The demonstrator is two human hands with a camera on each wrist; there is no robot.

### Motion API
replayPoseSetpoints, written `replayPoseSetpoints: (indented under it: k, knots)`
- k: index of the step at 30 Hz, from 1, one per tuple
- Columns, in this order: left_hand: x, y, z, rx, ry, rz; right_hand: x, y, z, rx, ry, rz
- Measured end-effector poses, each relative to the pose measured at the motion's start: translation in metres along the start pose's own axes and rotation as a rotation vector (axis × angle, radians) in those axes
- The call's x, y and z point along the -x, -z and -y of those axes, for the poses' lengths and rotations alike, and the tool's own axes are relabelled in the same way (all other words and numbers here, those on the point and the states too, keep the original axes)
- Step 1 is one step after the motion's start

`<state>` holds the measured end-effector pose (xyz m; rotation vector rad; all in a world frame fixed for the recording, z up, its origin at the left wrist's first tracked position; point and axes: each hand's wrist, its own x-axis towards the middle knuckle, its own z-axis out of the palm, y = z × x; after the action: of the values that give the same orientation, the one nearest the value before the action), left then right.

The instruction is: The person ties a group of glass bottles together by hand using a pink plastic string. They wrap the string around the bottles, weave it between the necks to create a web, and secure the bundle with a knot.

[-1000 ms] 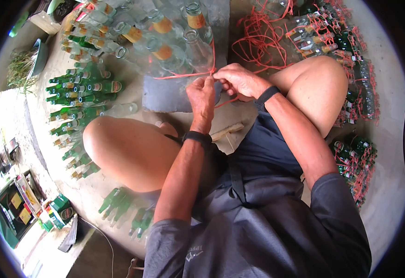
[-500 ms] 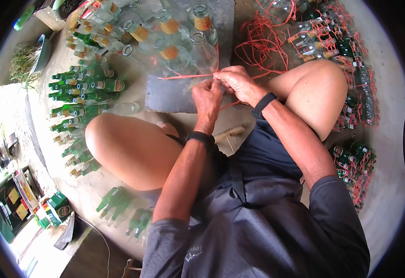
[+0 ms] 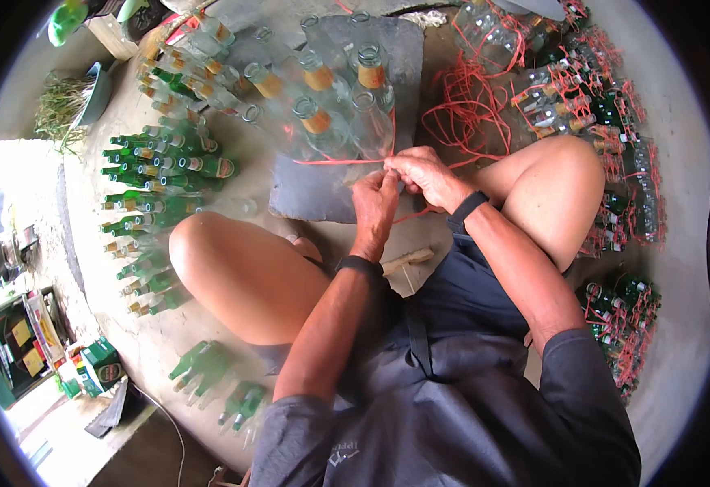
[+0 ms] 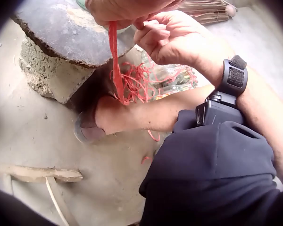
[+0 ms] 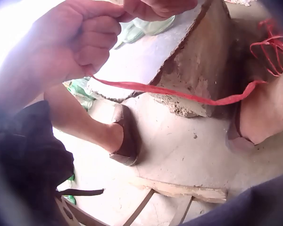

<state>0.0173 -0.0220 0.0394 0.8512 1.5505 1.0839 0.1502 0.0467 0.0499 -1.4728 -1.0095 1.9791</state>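
Red plastic twine (image 3: 340, 161) runs around the lower part of a cluster of clear glass bottles (image 3: 340, 140), some with orange neck labels. The cluster stands on a dark stone slab (image 3: 310, 195). At its near right corner, my left hand (image 3: 375, 207) and right hand (image 3: 428, 178) meet, fingertips close together, both pinching the twine. A length of twine (image 4: 115, 61) hangs down from the left hand in the left wrist view. In the right wrist view, this twine (image 5: 165, 91) stretches from the left hand's curled fingers toward the leg. The fingers partly hide the crossing point.
A tangle of red twine (image 3: 468, 109) lies right of the slab. Bottles bound with red twine (image 3: 562, 101) fill the right side. Loose green bottles (image 3: 164, 166) stand on the left. A low wooden stool (image 3: 407, 261) is between the legs.
The head view has tilted, so the bottles and slab sit lower in it. Both hands stay together at the cluster's corner, still pinching the twine, with only slight finger movement.
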Motion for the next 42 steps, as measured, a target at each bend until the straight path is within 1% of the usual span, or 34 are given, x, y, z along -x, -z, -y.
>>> replayPoseSetpoints:
  k: [2,4,5,7,9,11,12,14,15,17,18,19,20,21,22,23,24,25,27,28,29,30,31,33,35,37,39,41,42]
  knots:
    - [0.001,0.003,-0.001,0.006,-0.012,0.011,0.002,-0.003,-0.003,0.03,0.049,0.016]
    - [0.002,0.009,-0.008,-0.039,0.066,0.107,0.003,-0.001,-0.003,0.056,0.052,0.037]
    - [0.002,0.01,-0.011,-0.036,0.054,0.1,0.003,0.0,-0.002,0.075,0.044,0.052]
    - [0.002,0.011,-0.014,0.025,0.176,0.212,0.009,-0.001,0.004,0.089,0.039,0.067]
    - [-0.002,0.013,-0.007,0.014,0.167,0.231,0.017,-0.001,0.013,0.263,0.02,0.046]
    - [-0.008,0.017,0.01,-0.329,-0.059,0.259,0.015,-0.003,0.019,0.32,0.025,0.039]
    - [-0.007,0.022,0.006,-0.327,-0.062,0.246,0.018,0.0,0.023,0.424,0.025,0.044]
    - [-0.004,0.031,-0.002,-0.592,-0.196,0.25,0.02,-0.001,0.027,0.619,0.01,0.025]
    - [-0.002,0.035,-0.009,-0.589,-0.2,0.24,0.021,-0.002,0.033,0.626,0.018,0.029]
    - [0.005,0.046,-0.024,-0.688,-0.268,0.192,0.024,0.001,0.044,0.835,0.029,0.001]
    - [0.007,0.053,-0.035,-0.685,-0.27,0.187,0.028,0.002,0.052,0.844,0.099,-0.048]
    - [0.01,0.059,-0.046,-0.701,-0.283,0.158,0.029,0.005,0.06,0.848,0.103,-0.048]
    - [0.012,0.068,-0.058,-0.717,-0.295,0.131,0.029,0.008,0.067,0.848,0.338,-0.083]
    - [0.011,0.078,-0.069,-0.718,-0.262,0.163,0.03,0.011,0.076,0.839,0.572,-0.12]
    - [0.009,0.089,-0.081,-0.717,-0.228,0.2,0.034,0.01,0.092,0.838,0.535,-0.13]
    - [0.01,0.104,-0.095,-0.654,-0.257,0.22,0.038,0.009,0.111,0.836,0.499,-0.14]
    - [0.013,0.117,-0.107,-0.487,-0.265,0.192,0.039,0.01,0.123,0.743,0.544,-0.103]
    - [0.019,0.13,-0.133,-0.425,-0.253,0.188,0.04,0.011,0.136,0.777,0.56,-0.101]
    - [0.018,0.159,-0.163,-0.435,-0.26,0.137,0.037,0.012,0.158,0.756,0.557,-0.084]
    - [0.015,0.171,-0.173,-0.371,-0.256,0.114,0.032,0.016,0.166,0.808,0.558,-0.056]
    - [0.015,0.178,-0.189,-0.344,-0.236,0.072,0.032,0.014,0.172,0.805,0.558,-0.056]
    - [0.01,0.186,-0.197,-0.33,-0.227,0.042,0.034,0.009,0.179,0.884,0.603,-0.098]
    - [0.004,0.194,-0.203,-0.315,-0.219,0.013,0.035,0.006,0.187,0.965,0.648,-0.142]
    - [-0.009,0.201,-0.213,-0.337,-0.257,-0.004,0.034,0.004,0.195,0.981,0.612,-0.107]
    - [-0.024,0.203,-0.216,-0.335,-0.232,-0.014,0.031,-0.002,0.198,1.052,0.727,-0.117]
    - [-0.035,0.201,-0.221,-0.38,-0.259,-0.03,0.034,-0.007,0.206,1.052,0.689,-0.096]
    - [-0.044,0.197,-0.219,-0.334,-0.261,-0.048,0.031,-0.007,0.207,1.052,0.648,-0.069]
    - [-0.045,0.188,-0.22,-0.316,-0.37,-0.061,0.025,-0.005,0.207,1.013,0.634,-0.011]
    - [-0.047,0.186,-0.217,-0.317,-0.368,-0.061,0.022,-0.004,0.206,1.011,0.632,-0.01]
